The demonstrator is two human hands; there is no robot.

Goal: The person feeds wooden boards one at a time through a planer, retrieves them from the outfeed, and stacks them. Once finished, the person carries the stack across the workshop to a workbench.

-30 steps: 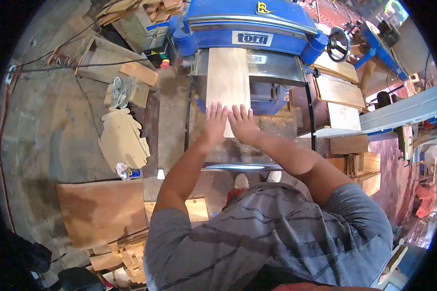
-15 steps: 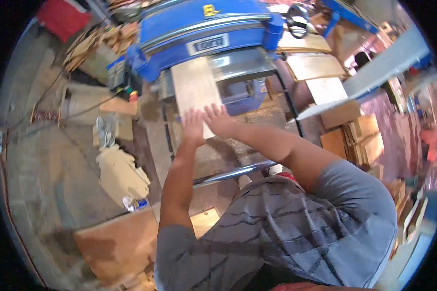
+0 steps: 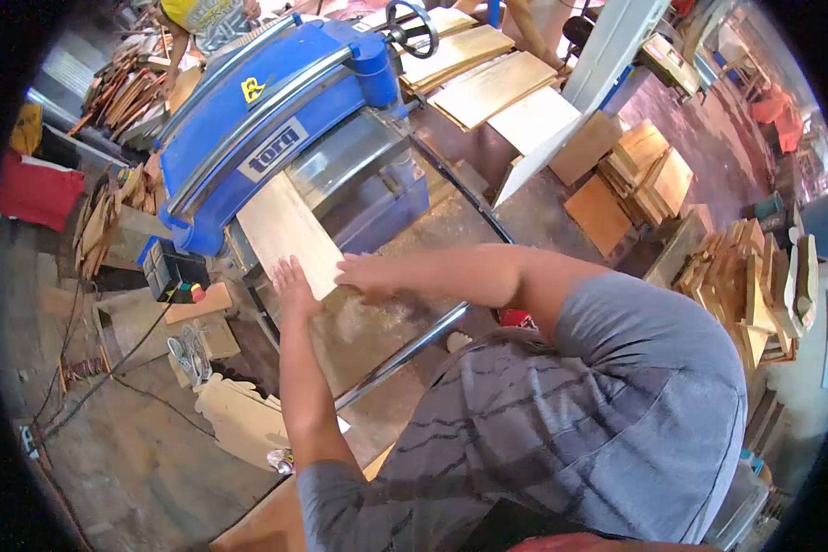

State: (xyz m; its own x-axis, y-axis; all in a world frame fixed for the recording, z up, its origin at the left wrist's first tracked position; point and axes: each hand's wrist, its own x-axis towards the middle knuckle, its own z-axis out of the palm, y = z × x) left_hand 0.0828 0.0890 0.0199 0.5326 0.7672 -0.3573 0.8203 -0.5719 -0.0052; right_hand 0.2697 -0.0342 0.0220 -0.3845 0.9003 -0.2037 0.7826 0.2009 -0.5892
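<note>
A pale wooden board (image 3: 290, 225) lies with its far end in the mouth of a blue thickness planer (image 3: 281, 106) lettered "torq". On the board's near left part rests my left hand (image 3: 294, 287), its fingers stretched out over the top face. My right hand (image 3: 368, 274) is at the board's right edge near the same end, seen side-on with the fingers looking curled against that edge. Part of the right hand's grip is hidden from view. A dark metal bed plate (image 3: 354, 156) shows beside the board.
A control box with a red button (image 3: 179, 271) hangs at the planer's left. Stacked boards (image 3: 492, 87) lie beyond it, with cut wood piles (image 3: 736, 285) at the right. A metal bar (image 3: 400, 357) crosses before my body. Another person's yellow shirt (image 3: 193, 14) shows at the top left.
The view has swung right, so planer and board appear further left and tilted. My right hand has shifted from lying flat on the board to its right edge; my left hand stays on top.
</note>
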